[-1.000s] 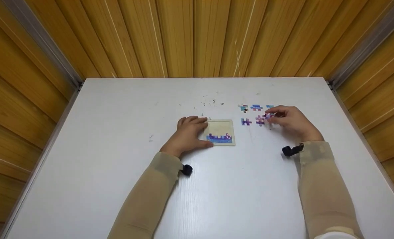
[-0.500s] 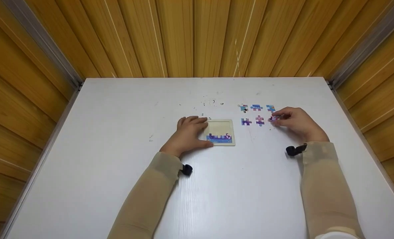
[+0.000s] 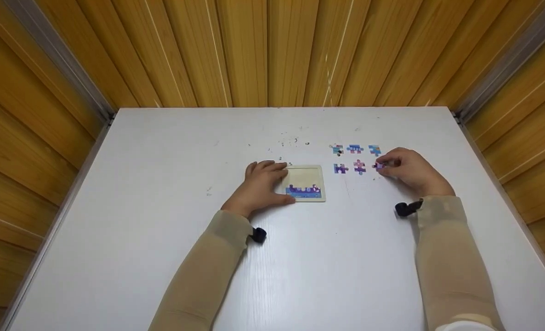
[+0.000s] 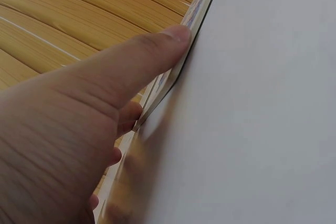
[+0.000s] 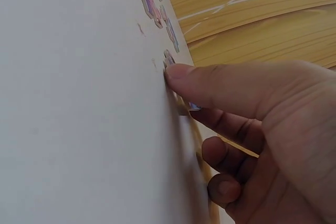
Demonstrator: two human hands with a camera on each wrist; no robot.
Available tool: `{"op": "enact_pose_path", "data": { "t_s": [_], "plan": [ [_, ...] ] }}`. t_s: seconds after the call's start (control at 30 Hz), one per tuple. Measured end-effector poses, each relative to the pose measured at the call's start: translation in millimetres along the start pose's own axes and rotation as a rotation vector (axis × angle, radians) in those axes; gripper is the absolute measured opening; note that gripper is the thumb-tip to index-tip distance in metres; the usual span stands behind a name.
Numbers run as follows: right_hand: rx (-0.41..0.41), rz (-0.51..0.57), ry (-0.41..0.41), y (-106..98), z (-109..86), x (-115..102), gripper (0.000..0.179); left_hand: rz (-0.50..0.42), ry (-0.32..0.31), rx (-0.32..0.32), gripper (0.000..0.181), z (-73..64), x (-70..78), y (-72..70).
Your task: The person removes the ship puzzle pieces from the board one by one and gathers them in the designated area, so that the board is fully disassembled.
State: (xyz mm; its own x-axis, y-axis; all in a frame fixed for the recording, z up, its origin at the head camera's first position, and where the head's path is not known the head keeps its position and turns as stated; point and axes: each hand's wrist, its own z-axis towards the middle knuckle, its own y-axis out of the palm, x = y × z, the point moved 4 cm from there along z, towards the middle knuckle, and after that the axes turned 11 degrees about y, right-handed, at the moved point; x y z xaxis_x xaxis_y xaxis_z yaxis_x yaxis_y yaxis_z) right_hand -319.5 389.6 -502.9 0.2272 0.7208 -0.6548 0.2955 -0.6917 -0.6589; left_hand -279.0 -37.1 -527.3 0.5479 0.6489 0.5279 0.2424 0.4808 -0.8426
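My left hand (image 3: 261, 188) grips the left side of a small pale puzzle tray (image 3: 304, 175), thumb along its near edge and fingers at its far left corner. Joined blue and purple pieces (image 3: 303, 192) fill the tray's lower part. Off to the right, my right hand (image 3: 412, 172) pinches a purple jigsaw piece (image 3: 377, 166) between thumb and index finger, low at the tabletop. Part of that piece (image 5: 168, 56) shows past the thumb in the right wrist view; the rest is covered.
Loose jigsaw pieces lie in two rows, among them a pink one (image 3: 359, 166), a purple one (image 3: 340, 168) and a blue one (image 3: 354, 149). Dark specks (image 3: 295, 140) mark the white table (image 3: 272, 276). Wood-look panels (image 3: 281, 55) stand behind it.
My right hand has moved a little to the right with the purple piece, away from the pink one. The upper right loose piece shows more fully. My left hand and the tray stay put.
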Motion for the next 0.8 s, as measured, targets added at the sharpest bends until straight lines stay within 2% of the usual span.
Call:
{"op": "enact_pose_path", "data": {
  "t_s": [0.17, 0.53, 0.63, 0.8],
  "plan": [
    [-0.018, 0.042, 0.032, 0.7, -0.9, 0.6, 0.043, -0.01, -0.002, -0.001, 0.089, 0.0, 0.8, -0.2],
    [-0.038, 0.068, 0.021, 0.6, -1.1, 2.7, 0.046, -0.018, -0.012, -0.004, 0.091, -0.2, 1.0, 0.1],
    [-0.017, 0.047, 0.036, -1.3, -0.7, 2.2, 0.046, -0.011, -0.008, 0.0, 0.091, -0.1, 0.9, -0.3],
    [0.067, -0.009, 0.074, -6.6, 0.3, -3.8, 0.05, -0.012, 0.0, 0.0, 0.091, 0.2, 0.8, -0.7]
  ]
}}
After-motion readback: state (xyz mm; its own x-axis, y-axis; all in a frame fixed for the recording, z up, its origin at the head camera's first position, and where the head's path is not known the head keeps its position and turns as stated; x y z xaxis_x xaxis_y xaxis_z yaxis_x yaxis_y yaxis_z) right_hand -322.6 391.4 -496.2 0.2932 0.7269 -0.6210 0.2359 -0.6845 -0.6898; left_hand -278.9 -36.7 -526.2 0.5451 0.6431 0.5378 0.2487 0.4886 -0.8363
